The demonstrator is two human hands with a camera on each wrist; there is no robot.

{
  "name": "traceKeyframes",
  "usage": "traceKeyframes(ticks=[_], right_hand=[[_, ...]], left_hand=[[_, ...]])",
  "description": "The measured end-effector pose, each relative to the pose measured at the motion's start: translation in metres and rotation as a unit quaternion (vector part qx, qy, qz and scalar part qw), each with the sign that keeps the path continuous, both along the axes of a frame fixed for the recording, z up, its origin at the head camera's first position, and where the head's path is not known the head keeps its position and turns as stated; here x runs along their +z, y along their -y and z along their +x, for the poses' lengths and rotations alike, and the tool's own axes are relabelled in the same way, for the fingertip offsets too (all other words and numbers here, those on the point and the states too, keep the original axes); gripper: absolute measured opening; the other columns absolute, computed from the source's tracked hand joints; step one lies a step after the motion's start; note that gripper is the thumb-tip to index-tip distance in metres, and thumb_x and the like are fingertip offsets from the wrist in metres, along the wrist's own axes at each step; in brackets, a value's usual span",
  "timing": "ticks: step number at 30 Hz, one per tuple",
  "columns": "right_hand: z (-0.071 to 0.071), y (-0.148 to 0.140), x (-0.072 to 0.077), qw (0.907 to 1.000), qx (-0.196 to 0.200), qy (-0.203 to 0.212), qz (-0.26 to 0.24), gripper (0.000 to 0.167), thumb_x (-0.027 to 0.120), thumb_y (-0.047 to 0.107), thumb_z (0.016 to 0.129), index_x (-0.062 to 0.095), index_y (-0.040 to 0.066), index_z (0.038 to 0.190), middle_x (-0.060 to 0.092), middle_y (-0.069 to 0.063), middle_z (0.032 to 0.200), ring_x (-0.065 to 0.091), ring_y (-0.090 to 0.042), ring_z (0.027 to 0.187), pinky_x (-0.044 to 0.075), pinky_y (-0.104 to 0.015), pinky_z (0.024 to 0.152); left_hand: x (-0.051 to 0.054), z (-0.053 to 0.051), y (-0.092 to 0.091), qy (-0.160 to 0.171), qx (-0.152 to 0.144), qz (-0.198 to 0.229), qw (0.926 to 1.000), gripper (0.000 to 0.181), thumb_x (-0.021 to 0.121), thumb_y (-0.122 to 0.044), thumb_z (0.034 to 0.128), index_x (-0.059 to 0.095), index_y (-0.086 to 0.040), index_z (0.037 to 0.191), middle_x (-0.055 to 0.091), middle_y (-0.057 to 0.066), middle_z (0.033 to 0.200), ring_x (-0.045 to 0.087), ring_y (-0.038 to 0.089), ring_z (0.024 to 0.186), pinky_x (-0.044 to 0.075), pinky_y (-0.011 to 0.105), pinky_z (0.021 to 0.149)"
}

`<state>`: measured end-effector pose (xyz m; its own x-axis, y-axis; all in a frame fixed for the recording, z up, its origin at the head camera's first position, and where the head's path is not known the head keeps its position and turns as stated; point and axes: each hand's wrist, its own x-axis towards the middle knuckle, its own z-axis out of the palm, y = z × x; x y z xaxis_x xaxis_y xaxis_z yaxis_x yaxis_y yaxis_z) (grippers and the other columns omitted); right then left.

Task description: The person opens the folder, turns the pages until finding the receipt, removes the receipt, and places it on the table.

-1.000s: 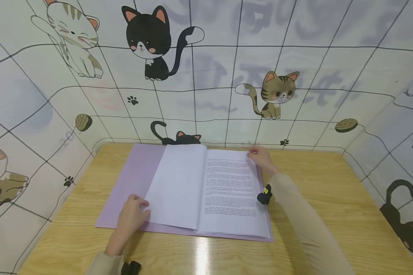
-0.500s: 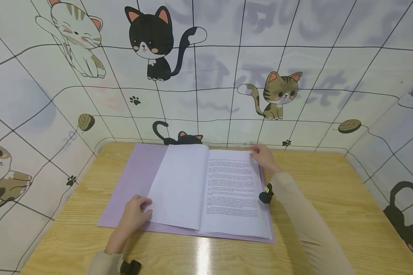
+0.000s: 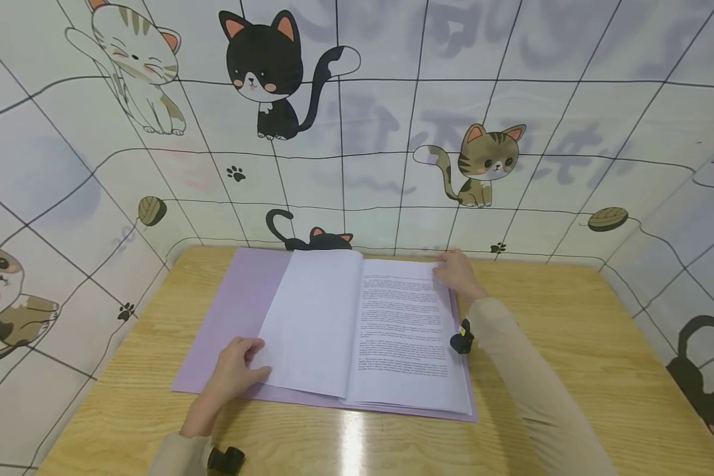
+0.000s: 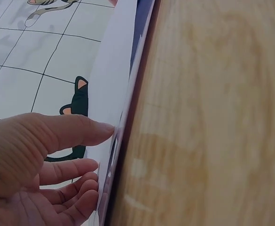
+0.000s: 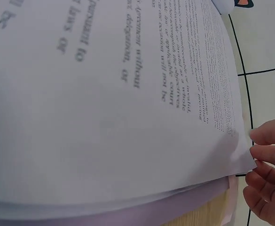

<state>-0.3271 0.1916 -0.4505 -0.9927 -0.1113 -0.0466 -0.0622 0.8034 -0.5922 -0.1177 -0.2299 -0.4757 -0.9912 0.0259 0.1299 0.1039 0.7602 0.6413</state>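
1. Nearest are two beige cuffs: the left sleeve (image 3: 178, 456) at the bottom edge of the head view, with a black wrist device (image 3: 226, 461) beside it, and the right sleeve (image 3: 535, 390), stretching forward over the wooden counter (image 3: 571, 317). A bright glare lies on the wood just in front of the folder.

2. The left hand (image 3: 235, 367) is at the lower outer corner of the blank left page (image 3: 315, 317). Its grip is spread, thumb and index finger apart; in the left wrist view the thumb tip touches the edge and the other fingers bend loosely beside it.

3. The lilac folder (image 3: 244, 291) lies open on the counter, a wide part of it bare to the left of the paper and narrow strips showing along the lower and right edges.

4. The printed right page (image 3: 407, 330) lies on the folder's right half, covered in dense lines of text, with more sheets peeking out underneath.

5. The right hand (image 3: 459, 272) is at that page's far outer corner, its grip pinching the paper's tip between the fingers.

6. Behind the counter rises a white gridded wall covering (image 3: 381, 132) printed with cartoon cats, paw prints and yarn balls.
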Motion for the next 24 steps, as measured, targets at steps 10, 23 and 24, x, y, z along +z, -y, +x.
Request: traceKeyframes(ticks=[10, 23, 24], right_hand=[[0.0000, -0.0002, 0.0013, 0.9990, 0.015, -0.028, 0.032, 0.037, 0.052, 0.005, 0.085, 0.056, -0.011, 0.118, 0.042, -0.030, 0.120, 0.042, -0.040, 0.108, 0.038, -0.049, 0.092], [0.0018, -0.0004, 0.0010, 0.9995, -0.014, -0.021, -0.017, 0.036, 0.051, 0.003, 0.088, 0.051, -0.010, 0.121, 0.051, -0.023, 0.109, 0.048, -0.033, 0.096, 0.043, -0.041, 0.080], [0.0017, -0.0007, 0.0005, 0.9994, -0.018, -0.020, -0.022, 0.037, 0.050, 0.002, 0.087, 0.050, -0.009, 0.123, 0.052, -0.023, 0.106, 0.049, -0.032, 0.093, 0.042, -0.040, 0.078]], left_hand=[[-0.0002, -0.0006, 0.0006, 0.004, -0.004, 0.005, 1.0000, 0.044, 0.080, -0.001, 0.0641, 0.062, 0.009, 0.102, 0.054, 0.010, 0.087, 0.051, 0.021, 0.078, 0.046, 0.032, 0.069], [0.0003, -0.0008, 0.0008, 0.000, -0.005, 0.009, 0.9999, 0.042, 0.080, -0.001, 0.0637, 0.062, 0.008, 0.101, 0.053, 0.009, 0.086, 0.050, 0.020, 0.077, 0.045, 0.030, 0.068], [0.0001, -0.0008, 0.0008, 0.001, -0.005, 0.009, 0.9999, 0.042, 0.080, -0.001, 0.0637, 0.062, 0.008, 0.101, 0.053, 0.009, 0.085, 0.050, 0.019, 0.077, 0.045, 0.030, 0.068]])
